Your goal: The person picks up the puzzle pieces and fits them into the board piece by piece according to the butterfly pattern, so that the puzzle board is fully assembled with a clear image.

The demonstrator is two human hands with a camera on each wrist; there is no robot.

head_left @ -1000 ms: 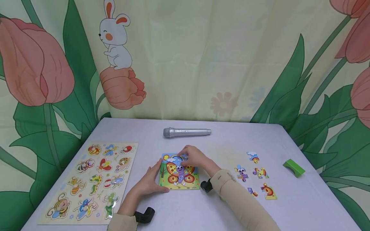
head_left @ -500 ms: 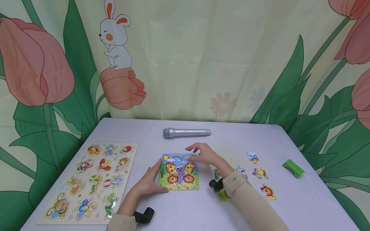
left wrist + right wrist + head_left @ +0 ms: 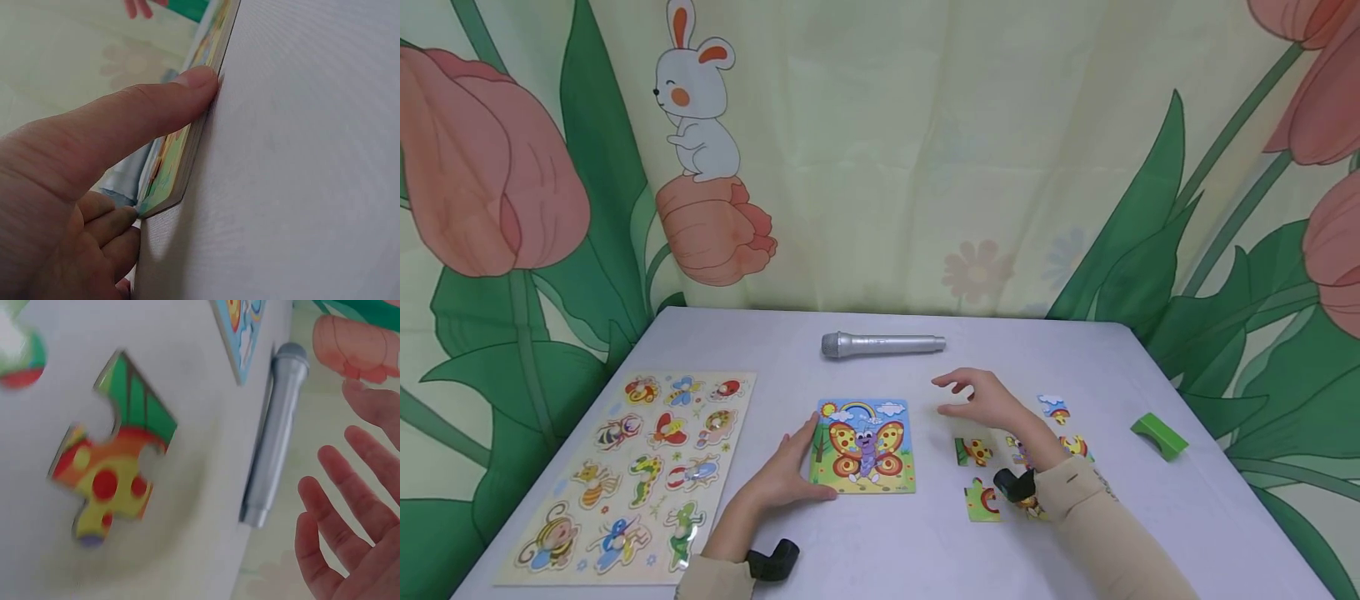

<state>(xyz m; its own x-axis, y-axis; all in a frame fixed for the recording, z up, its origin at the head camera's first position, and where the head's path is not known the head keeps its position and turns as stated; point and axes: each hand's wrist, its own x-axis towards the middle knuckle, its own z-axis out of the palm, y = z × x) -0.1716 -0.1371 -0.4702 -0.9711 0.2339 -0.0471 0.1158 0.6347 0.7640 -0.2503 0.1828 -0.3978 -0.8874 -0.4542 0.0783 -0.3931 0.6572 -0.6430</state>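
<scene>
Two hands are at work over the pale surface (image 3: 880, 550), and only one of them is touching anything. Your left hand (image 3: 786, 475) lies against the left edge of the butterfly puzzle board (image 3: 865, 447), which sits flat near the middle of the surface; the left wrist view shows your thumb (image 3: 156, 103) laid straight along the board's edge and the other fingers loosely curled by its near corner, steadying it rather than gripping it. Your right hand (image 3: 981, 400) hovers just right of the board with its fingers spread and relaxed, holding nothing. Below that hand lies a loose puzzle piece (image 3: 974, 451) with green, yellow and red on it, seen large and blurred in the right wrist view (image 3: 109, 465), and a second green piece (image 3: 982, 501) sits nearer to you, just beside your right wrist. More loose pieces lie partly hidden behind your right forearm, with one showing a cloud (image 3: 1055, 408) beyond them. A silver toy microphone (image 3: 882, 344) lies on its side at the far edge, well apart from the board. An insect peg puzzle (image 3: 636, 475) rests on the left, and a green block (image 3: 1159, 435) stands near the right edge.
</scene>
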